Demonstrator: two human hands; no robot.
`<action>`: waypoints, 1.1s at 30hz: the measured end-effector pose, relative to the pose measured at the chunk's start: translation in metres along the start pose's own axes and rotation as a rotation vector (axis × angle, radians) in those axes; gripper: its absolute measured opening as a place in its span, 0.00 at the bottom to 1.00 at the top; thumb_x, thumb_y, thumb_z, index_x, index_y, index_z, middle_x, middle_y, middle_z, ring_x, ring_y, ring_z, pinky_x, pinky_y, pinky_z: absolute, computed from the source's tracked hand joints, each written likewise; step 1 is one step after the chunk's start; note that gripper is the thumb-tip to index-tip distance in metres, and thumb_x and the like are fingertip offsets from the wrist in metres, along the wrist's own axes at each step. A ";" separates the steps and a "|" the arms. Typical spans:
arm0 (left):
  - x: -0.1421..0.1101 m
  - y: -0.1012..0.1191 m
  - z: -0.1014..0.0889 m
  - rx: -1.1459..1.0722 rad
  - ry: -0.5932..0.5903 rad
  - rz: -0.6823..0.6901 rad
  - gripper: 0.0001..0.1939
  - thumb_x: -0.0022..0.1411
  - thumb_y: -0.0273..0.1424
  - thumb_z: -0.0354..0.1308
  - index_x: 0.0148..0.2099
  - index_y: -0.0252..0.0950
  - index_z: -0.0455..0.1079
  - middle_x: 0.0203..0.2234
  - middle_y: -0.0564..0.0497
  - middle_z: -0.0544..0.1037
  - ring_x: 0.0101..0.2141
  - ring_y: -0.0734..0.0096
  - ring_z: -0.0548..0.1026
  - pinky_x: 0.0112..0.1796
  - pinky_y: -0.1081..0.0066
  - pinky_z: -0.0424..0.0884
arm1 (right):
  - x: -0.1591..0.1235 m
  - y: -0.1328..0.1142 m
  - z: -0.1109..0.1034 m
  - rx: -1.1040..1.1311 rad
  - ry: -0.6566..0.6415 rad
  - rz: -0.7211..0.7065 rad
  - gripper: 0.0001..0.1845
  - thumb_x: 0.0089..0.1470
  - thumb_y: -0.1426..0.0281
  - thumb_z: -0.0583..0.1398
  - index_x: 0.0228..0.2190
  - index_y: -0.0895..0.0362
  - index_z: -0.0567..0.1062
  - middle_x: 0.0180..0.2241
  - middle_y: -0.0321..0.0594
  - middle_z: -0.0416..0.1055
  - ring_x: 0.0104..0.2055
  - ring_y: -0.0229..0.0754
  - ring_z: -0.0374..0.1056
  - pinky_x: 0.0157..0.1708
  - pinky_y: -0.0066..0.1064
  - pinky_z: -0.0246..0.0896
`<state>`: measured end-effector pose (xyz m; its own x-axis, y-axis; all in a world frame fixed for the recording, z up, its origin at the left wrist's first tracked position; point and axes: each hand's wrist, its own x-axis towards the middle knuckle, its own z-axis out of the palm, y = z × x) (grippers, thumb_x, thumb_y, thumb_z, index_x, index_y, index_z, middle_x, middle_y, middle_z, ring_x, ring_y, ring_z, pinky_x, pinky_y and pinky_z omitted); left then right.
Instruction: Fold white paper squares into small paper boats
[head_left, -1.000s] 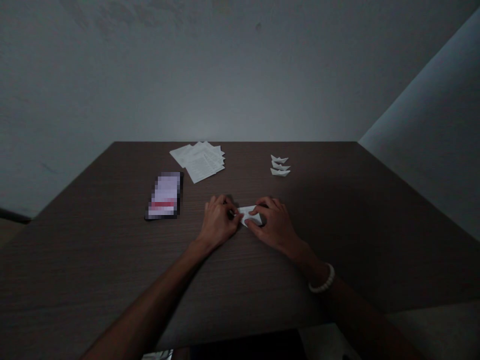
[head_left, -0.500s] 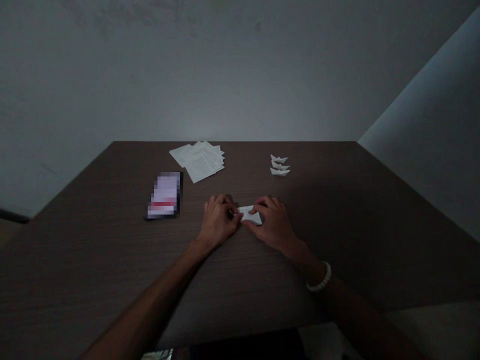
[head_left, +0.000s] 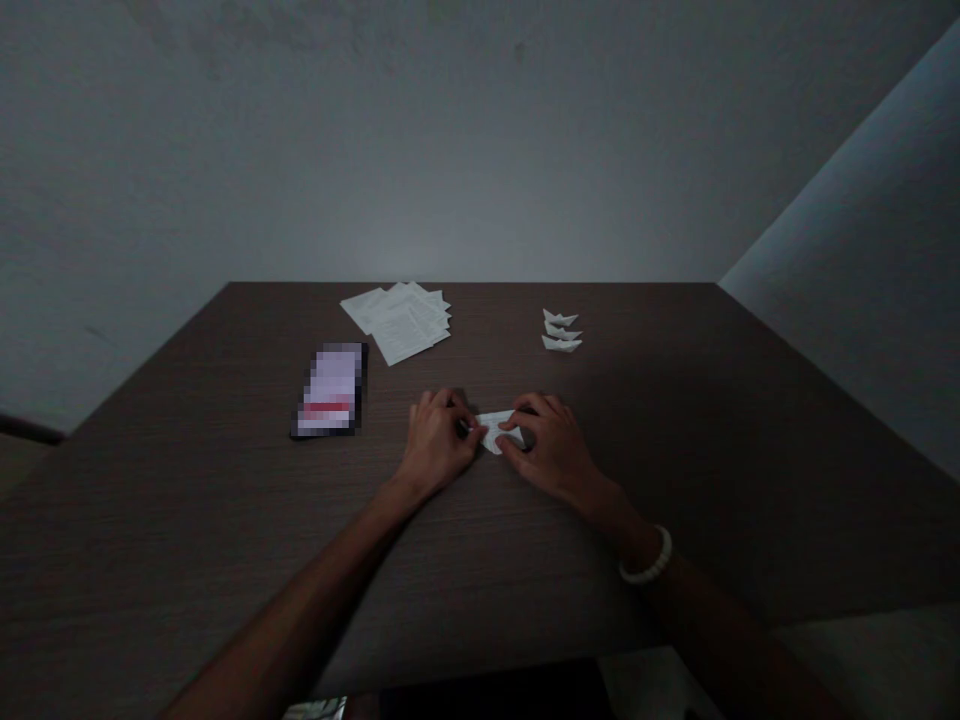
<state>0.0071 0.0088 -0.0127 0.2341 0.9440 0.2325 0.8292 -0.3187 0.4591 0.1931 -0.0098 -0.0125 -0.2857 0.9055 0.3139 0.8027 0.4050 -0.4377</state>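
My left hand (head_left: 439, 440) pinches the left end of a small folded paper (head_left: 492, 422), thumb against fingertips, straight ahead at twelve o'clock on the brown wood-grain table (head_left: 480, 580). My right hand (head_left: 553, 450) curves over its right end, thumb and forefinger a little apart and both touching it; in this dim light I can't tell whether they grip or merely press. A white bracelet (head_left: 655, 570) circles my right wrist. From the folded paper, three paper boats (head_left: 562, 333) sit in a close row at one o'clock, fanned printed sheets (head_left: 409, 330) overlap near eleven, and a phone (head_left: 330, 385), its screen pixelated, lies between nine and ten.
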 end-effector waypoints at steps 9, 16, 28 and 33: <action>0.000 -0.002 0.002 -0.008 0.006 -0.007 0.06 0.56 0.35 0.62 0.31 0.38 0.75 0.38 0.48 0.72 0.42 0.58 0.65 0.41 0.59 0.60 | 0.001 0.001 0.000 -0.020 0.027 -0.044 0.08 0.51 0.63 0.65 0.34 0.52 0.77 0.42 0.41 0.70 0.45 0.48 0.62 0.45 0.41 0.55; 0.001 -0.002 0.002 -0.008 0.007 -0.008 0.06 0.55 0.35 0.62 0.30 0.38 0.75 0.37 0.48 0.72 0.41 0.57 0.65 0.41 0.59 0.60 | 0.001 -0.001 0.002 -0.021 0.041 -0.029 0.10 0.49 0.63 0.66 0.34 0.53 0.77 0.41 0.41 0.70 0.44 0.48 0.62 0.45 0.41 0.55; 0.001 -0.001 0.000 -0.021 0.009 -0.020 0.06 0.55 0.35 0.63 0.30 0.38 0.75 0.37 0.48 0.71 0.42 0.58 0.66 0.42 0.60 0.61 | 0.003 0.005 0.000 0.008 -0.090 -0.323 0.06 0.57 0.71 0.59 0.35 0.51 0.78 0.40 0.38 0.71 0.43 0.43 0.62 0.44 0.36 0.55; 0.002 -0.001 0.000 -0.033 0.001 -0.038 0.06 0.54 0.35 0.63 0.29 0.38 0.75 0.37 0.48 0.72 0.42 0.58 0.66 0.43 0.60 0.61 | 0.002 0.003 -0.002 -0.026 -0.125 -0.357 0.09 0.57 0.72 0.58 0.37 0.51 0.78 0.40 0.39 0.71 0.44 0.44 0.62 0.44 0.37 0.56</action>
<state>0.0066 0.0112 -0.0131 0.2020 0.9555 0.2148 0.8204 -0.2849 0.4957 0.1965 -0.0070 -0.0113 -0.6097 0.7173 0.3371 0.6537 0.6956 -0.2978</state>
